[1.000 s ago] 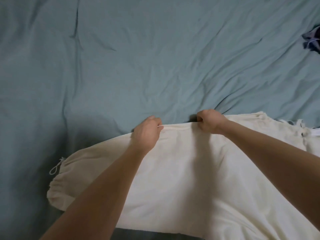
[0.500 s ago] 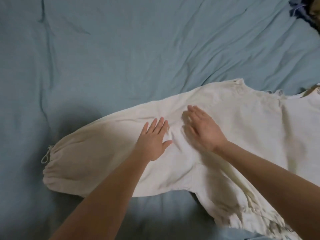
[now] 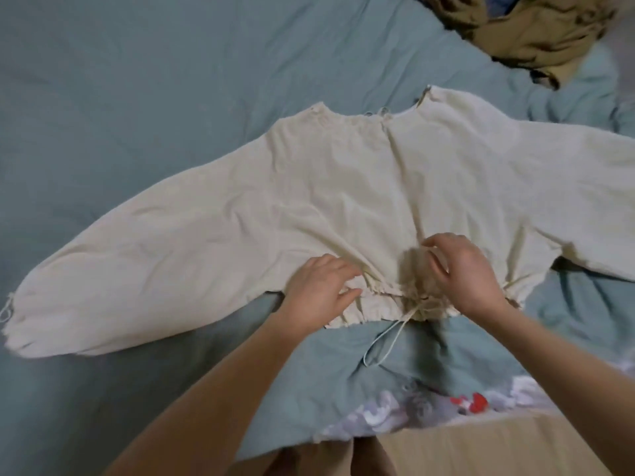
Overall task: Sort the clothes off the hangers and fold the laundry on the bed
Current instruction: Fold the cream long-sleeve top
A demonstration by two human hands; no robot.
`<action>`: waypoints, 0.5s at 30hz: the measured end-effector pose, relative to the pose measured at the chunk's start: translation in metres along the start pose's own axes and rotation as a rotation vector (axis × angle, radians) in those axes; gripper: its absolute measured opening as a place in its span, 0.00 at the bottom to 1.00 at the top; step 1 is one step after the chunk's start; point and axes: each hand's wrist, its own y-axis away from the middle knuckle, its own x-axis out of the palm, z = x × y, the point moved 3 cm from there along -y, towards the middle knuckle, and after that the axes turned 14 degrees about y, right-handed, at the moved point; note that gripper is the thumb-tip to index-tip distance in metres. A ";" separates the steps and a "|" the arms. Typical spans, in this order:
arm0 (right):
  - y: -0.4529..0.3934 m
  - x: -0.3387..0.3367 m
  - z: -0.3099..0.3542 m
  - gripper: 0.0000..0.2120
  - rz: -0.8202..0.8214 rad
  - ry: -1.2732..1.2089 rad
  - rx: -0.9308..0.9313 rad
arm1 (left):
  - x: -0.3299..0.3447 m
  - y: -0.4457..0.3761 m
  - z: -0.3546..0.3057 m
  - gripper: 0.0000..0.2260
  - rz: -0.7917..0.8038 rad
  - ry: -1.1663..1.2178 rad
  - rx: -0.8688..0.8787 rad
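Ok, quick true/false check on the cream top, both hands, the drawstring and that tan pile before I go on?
1. The cream top lies spread flat on the bed sheet. True.
2. The left hand is lifting a sleeve. False: it rests at the gathered hem.
3. The right hand is at the hem's middle, fingers curled loosely. True.
4. The drawstring is tucked inside the hem. False: it trails onto the sheet.
5. The tan garment lies on top of the cream top. False: it sits apart, beyond it.
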 end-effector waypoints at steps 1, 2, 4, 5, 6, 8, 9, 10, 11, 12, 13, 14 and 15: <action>0.008 0.002 -0.016 0.06 0.005 0.035 -0.013 | 0.008 -0.002 -0.007 0.18 0.006 -0.008 -0.017; 0.016 0.004 -0.031 0.07 0.025 0.068 -0.036 | 0.014 -0.003 -0.014 0.18 0.020 -0.018 -0.037; 0.029 0.012 -0.057 0.09 0.093 0.148 -0.121 | 0.026 -0.003 -0.023 0.21 0.065 -0.057 -0.079; 0.035 0.016 -0.068 0.11 0.137 0.184 -0.163 | 0.033 -0.001 -0.026 0.25 0.103 -0.096 -0.109; 0.042 0.021 -0.078 0.14 0.192 0.215 -0.203 | 0.038 0.002 -0.028 0.30 0.148 -0.147 -0.139; 0.055 0.033 -0.093 0.23 0.300 0.284 -0.290 | 0.050 0.007 -0.033 0.36 0.206 -0.236 -0.190; 0.059 0.038 -0.098 0.28 0.326 0.313 -0.326 | 0.055 0.009 -0.036 0.38 0.201 -0.260 -0.223; 0.061 0.042 -0.103 0.32 0.328 0.329 -0.351 | 0.059 0.010 -0.041 0.40 0.187 -0.260 -0.275; 0.063 0.045 -0.106 0.34 0.330 0.319 -0.366 | 0.063 0.009 -0.044 0.41 0.157 -0.229 -0.341; 0.064 0.045 -0.107 0.36 0.337 0.290 -0.364 | 0.068 0.006 -0.047 0.43 0.115 -0.193 -0.402; 0.062 0.047 -0.109 0.36 0.326 0.244 -0.364 | 0.074 0.003 -0.050 0.44 0.084 -0.187 -0.451; 0.060 0.050 -0.112 0.35 0.314 0.209 -0.374 | 0.080 0.001 -0.054 0.44 0.085 -0.220 -0.487; 0.059 0.052 -0.115 0.34 0.309 0.201 -0.394 | 0.087 0.001 -0.058 0.44 0.104 -0.289 -0.507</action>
